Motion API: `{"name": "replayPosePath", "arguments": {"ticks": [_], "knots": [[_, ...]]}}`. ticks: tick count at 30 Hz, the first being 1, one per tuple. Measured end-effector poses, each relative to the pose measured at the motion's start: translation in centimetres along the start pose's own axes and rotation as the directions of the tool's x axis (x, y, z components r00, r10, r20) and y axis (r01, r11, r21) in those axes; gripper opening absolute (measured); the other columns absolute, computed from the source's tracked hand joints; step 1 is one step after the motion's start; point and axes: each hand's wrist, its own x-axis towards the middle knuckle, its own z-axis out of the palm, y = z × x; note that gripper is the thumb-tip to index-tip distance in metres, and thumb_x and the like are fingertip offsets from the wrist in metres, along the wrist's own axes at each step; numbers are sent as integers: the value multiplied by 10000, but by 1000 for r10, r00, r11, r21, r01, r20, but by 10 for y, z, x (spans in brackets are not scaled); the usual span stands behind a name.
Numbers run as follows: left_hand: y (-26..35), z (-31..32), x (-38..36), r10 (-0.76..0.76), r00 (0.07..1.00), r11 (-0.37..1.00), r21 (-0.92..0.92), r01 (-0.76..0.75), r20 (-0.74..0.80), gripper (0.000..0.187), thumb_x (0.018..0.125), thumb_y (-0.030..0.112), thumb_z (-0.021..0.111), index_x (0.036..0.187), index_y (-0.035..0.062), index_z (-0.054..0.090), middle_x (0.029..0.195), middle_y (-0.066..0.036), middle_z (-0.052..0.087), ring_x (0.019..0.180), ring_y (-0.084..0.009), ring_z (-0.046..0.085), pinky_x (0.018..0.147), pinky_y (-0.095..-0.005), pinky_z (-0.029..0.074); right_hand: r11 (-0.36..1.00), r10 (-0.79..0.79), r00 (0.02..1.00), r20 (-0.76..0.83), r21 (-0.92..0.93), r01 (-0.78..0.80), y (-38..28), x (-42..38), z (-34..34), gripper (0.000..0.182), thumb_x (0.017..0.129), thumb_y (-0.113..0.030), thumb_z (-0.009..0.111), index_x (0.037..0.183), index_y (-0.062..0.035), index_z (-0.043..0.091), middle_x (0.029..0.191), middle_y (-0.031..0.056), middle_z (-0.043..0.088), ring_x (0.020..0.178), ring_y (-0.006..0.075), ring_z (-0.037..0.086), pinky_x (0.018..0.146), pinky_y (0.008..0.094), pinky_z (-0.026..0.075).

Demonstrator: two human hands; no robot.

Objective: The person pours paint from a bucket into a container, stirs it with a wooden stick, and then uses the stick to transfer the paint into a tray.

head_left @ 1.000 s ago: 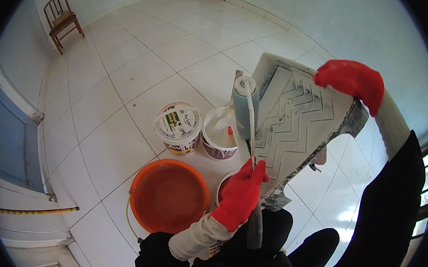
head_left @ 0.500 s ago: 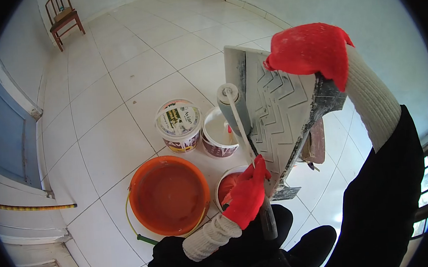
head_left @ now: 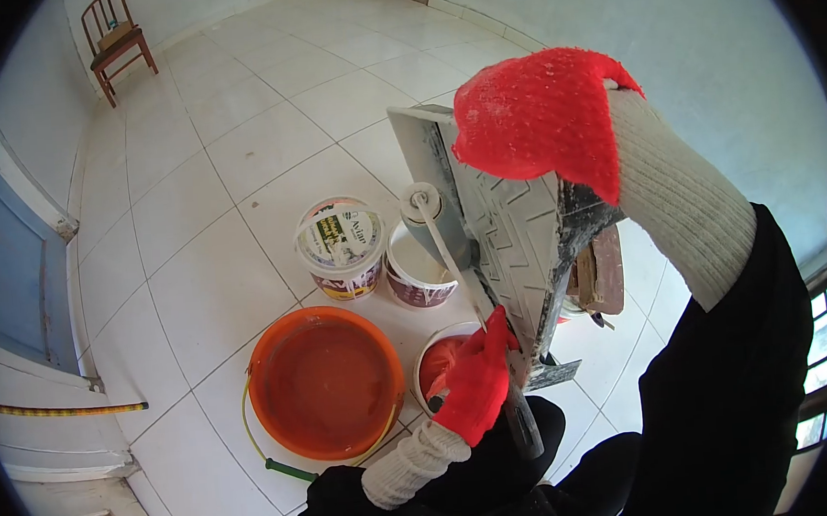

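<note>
Both my hands wear red gloves with white ribbed cuffs. My right hand [head_left: 543, 119] grips the upper edge of a grey paint tray [head_left: 517, 236] with a zigzag ribbed face, held tilted above the floor. Low at the centre, my left hand [head_left: 478, 383] is closed around the handle of a paint roller [head_left: 421, 205]. The roller's pale end points up and rests beside the tray's deep end. Below the tray and left of it stand a lidded white bucket [head_left: 344, 248] and an open bucket [head_left: 420, 281].
An orange basin [head_left: 326, 384] of liquid, with a green-gripped handle, stands at the lower left. Beside it is a small bucket [head_left: 437, 357] with something red inside. A chair [head_left: 118, 44] is at the back left, near a blue door [head_left: 15, 252].
My right hand and the tray have moved left and look tilted further. The roller's top has shifted slightly left and down. My left hand still holds the handle in nearly the same place.
</note>
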Motion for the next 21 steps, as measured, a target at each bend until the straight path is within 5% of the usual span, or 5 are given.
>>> {"name": "replayPosePath", "arguments": {"ticks": [13,15,21], "knots": [[-6,-6,30,35,998,998,47,-38,56,397,960,423,474,801,70,560,809,-18,588,529,-84,471,490,-242,401,994,-106,994,26,-16,106,-9,19,15,332,929,-354,542,1123,-106,647,1034,92,679,906,220,654,765,339,548],[-9,-5,34,102,991,993,-60,-97,84,416,963,437,455,787,74,555,866,-25,611,531,-86,458,490,-253,395,993,-115,993,31,-7,115,-10,21,17,329,930,-350,540,1123,-106,647,1035,93,679,908,221,653,765,338,548],[-3,-9,38,75,997,995,62,-75,15,438,954,464,449,781,73,545,818,-22,608,526,-99,438,502,-262,386,994,-109,993,48,-11,110,-7,19,18,320,935,-336,533,1125,-105,645,1037,95,677,911,222,653,766,338,549]]}}
